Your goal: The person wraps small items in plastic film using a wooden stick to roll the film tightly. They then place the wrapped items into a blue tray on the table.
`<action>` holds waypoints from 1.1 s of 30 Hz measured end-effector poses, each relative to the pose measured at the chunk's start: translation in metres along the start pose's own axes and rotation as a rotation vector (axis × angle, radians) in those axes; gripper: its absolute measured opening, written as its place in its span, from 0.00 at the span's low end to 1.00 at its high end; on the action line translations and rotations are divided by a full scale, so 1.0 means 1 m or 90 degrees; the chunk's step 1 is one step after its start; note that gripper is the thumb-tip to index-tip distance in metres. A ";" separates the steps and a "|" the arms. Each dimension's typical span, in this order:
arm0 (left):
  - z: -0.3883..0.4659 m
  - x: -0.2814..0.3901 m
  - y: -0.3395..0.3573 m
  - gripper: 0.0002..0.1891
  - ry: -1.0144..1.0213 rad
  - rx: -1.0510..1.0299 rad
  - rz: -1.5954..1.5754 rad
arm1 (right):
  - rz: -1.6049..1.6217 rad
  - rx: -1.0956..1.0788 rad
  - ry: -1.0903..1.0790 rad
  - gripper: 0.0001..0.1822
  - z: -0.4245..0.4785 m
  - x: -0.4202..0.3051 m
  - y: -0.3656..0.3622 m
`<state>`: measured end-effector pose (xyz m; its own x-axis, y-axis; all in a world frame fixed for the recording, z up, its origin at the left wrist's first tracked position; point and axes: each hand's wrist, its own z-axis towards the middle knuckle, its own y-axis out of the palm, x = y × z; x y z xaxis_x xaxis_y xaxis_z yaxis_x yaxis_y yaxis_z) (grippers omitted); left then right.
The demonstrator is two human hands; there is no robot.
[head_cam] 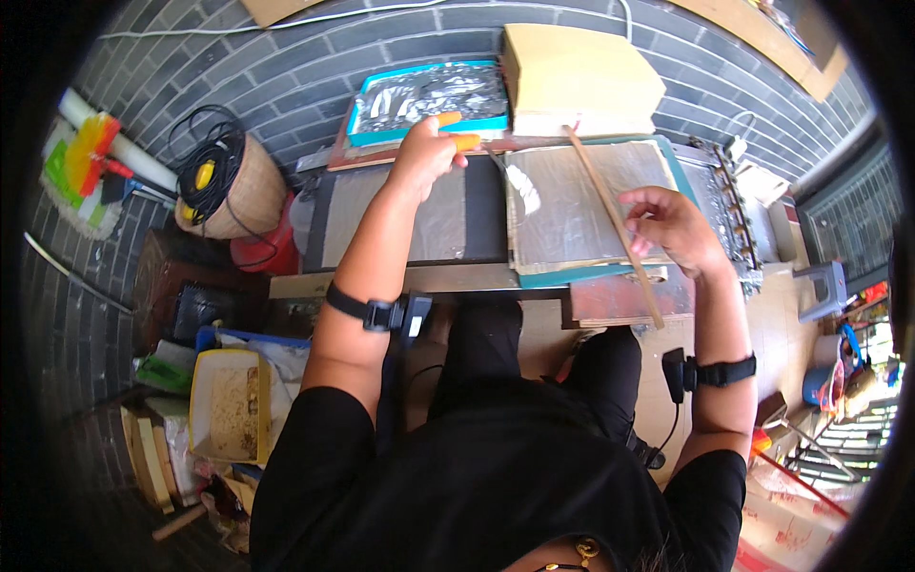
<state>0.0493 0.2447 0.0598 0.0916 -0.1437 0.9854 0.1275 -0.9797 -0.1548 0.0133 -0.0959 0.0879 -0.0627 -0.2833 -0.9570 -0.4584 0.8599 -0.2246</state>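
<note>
My left hand, with orange covers on two fingertips, is raised near the front of a turquoise-rimmed tray of crinkled, shiny dark material. A thin dark tool extends from its fingers, ending by a bright white patch on a stack of greyish translucent sheets. My right hand has curled fingers beside a long wooden strip, which lies slantwise over the sheets and past the front edge; whether the fingers touch it is unclear. Another greyish sheet lies on the dark work surface at left.
A thick block of yellowish paper stands behind the sheets against the brick wall. A metal rack with knobs is at the right. A cable-filled basket, a red bucket and a yellow tray are at the left.
</note>
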 end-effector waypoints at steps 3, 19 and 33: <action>0.032 -0.024 -0.039 0.20 -0.008 0.070 -0.008 | -0.011 -0.015 -0.042 0.18 -0.007 -0.003 0.003; 0.070 -0.098 -0.100 0.07 -0.009 0.188 0.086 | -0.002 0.044 -0.070 0.19 -0.052 0.002 -0.003; 0.074 -0.145 -0.140 0.16 0.011 0.289 0.456 | 0.001 0.069 -0.064 0.21 -0.065 0.007 -0.001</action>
<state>0.0910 0.4134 -0.0668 0.2868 -0.7138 0.6389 0.4291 -0.5005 -0.7519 -0.0448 -0.1262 0.0936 0.0288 -0.2419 -0.9699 -0.3602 0.9026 -0.2358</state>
